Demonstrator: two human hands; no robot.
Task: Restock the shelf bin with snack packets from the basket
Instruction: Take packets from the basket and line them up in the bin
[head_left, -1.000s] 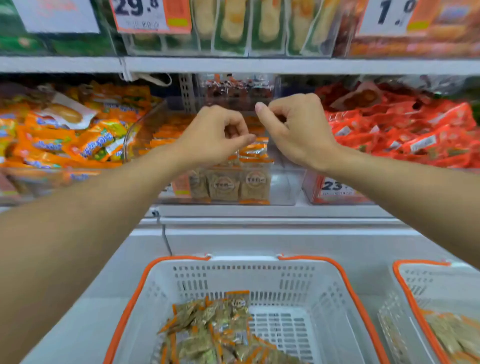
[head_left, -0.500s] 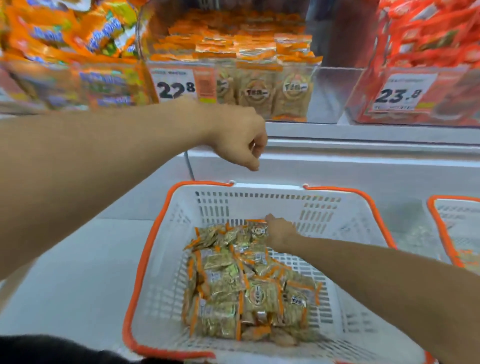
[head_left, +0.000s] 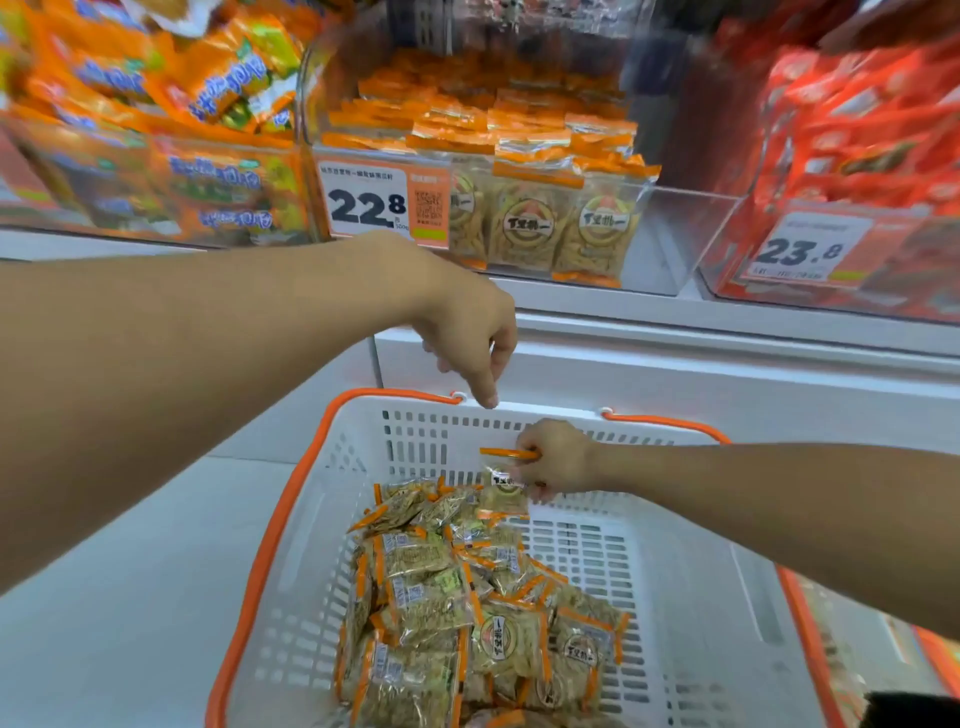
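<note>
Basket (head_left: 291, 519) of packets (head_left: 467, 597) below shelf bin (head_left: 675, 234)

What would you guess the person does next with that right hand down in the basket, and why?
Probably lift the right hand up toward the shelf bin. It already pinches a snack packet by its orange edge, above the pile in the basket, and the bin's right side looks bare. The left hand hangs over the basket rim, holding nothing.

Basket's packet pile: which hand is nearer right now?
Right. The right hand pinches a packet at the pile's far edge; the left hand hangs above the basket rim, holding nothing.
</note>
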